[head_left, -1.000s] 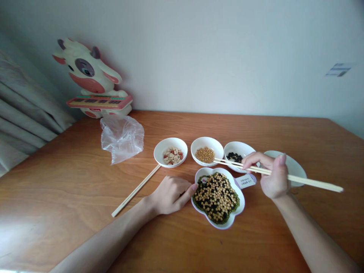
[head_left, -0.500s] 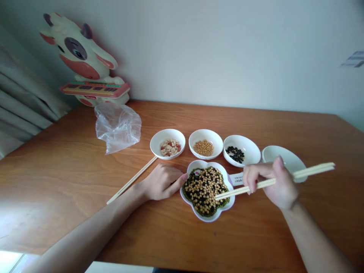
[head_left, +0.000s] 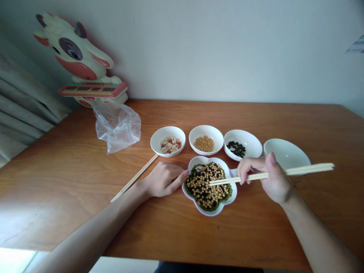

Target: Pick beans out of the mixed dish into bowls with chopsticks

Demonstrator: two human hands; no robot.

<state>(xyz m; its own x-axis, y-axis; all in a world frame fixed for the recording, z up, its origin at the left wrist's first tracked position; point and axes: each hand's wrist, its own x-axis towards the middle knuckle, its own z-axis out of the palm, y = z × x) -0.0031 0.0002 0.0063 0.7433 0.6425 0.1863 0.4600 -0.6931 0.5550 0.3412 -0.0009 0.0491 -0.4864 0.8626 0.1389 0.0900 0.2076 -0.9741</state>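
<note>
On the near part of the counter point(head_left: 170, 235) stands a flower-shaped dish point(head_left: 233, 190), between the two hands, filled with a mix point(head_left: 209, 189) of yellowish beans and black ones, with green at the border. The left hand point(head_left: 164, 179) rests beside it, its fingers bent and its thumb touching the rim; I cannot tell if it grips or only touches. The right hand point(head_left: 274, 180) is closed around the held chopsticks point(head_left: 307, 169), whose tips are close together at the middle of the mix; whether they touch the beans is not clear. A second pair of chopsticks point(head_left: 134, 178) lies slanted behind the left arm, its far end beside the first bowl. Farther, four white bowls stand in a row: the first bowl point(head_left: 159, 137) contains pale flat pieces with some reddish ones, the second bowl point(head_left: 206, 131) yellow beans, the third bowl point(head_left: 253, 146) black ones, and in the fourth bowl point(head_left: 287, 151) the white inside is visible. Behind, to the left, a crumpled plastic bag point(head_left: 118, 127) lies before a cow toy point(head_left: 85, 64) with a keyboard, near the wall point(head_left: 213, 49).
</note>
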